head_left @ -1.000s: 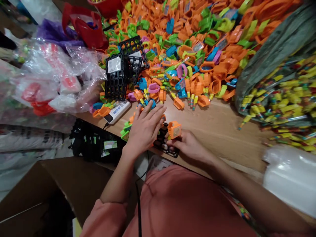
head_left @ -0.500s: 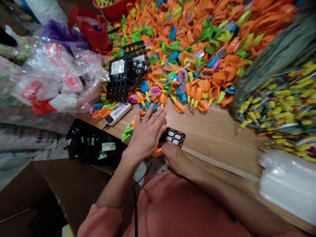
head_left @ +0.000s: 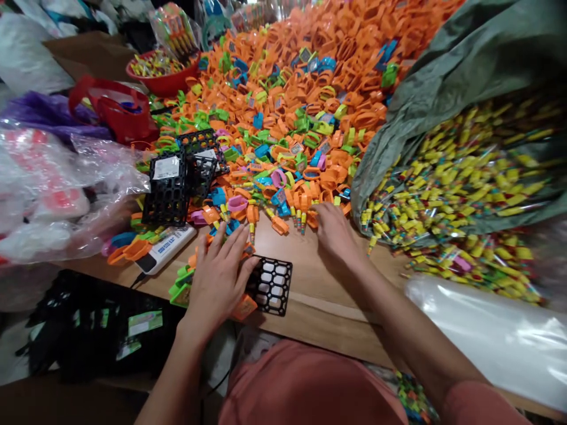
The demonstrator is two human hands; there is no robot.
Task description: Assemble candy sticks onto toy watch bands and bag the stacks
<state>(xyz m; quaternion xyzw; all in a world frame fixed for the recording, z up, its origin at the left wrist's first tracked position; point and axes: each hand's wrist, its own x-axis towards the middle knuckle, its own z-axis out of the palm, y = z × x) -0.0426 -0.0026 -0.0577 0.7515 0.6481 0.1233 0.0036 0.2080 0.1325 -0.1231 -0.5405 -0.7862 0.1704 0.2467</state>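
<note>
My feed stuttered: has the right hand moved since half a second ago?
Yes. Judged against the green bag, the right hand has moved closer, going right and forward from beside the left hand to the pile's near edge.

salmon-pink top (head_left: 305, 389) | right sleeve (head_left: 481, 404) (same pink) | left hand (head_left: 221, 280) bare

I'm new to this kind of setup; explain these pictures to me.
No machine here: a person works bare-handed, seen by a camera worn on the head, looking forward and down. On the wooden table lies a big heap of mostly orange plastic pieces, with a green bag of small yellow items at the right. The left hand is spread over part of a black tray. The right hand is at the heap's near edge; whether it grips one is unclear.
</note>
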